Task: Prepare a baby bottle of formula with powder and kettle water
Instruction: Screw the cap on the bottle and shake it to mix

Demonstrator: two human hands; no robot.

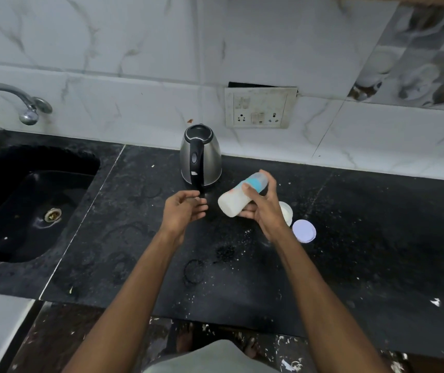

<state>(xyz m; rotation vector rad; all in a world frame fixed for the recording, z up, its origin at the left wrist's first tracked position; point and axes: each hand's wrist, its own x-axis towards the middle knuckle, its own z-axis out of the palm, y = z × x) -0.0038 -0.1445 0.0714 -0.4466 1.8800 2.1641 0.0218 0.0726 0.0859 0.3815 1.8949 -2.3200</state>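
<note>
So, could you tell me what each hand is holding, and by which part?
Right hand grips the bottle around its middle; left hand holds nothing.

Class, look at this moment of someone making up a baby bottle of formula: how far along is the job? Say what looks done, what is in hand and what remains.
Done: the baby bottle already holds white liquid, and the kettle stands on the counter. In hand: the right hand grips the bottle tilted on its side, probably mixing; the left hand hovers open. Left: the powder tub sits open, its lid beside it.
</note>
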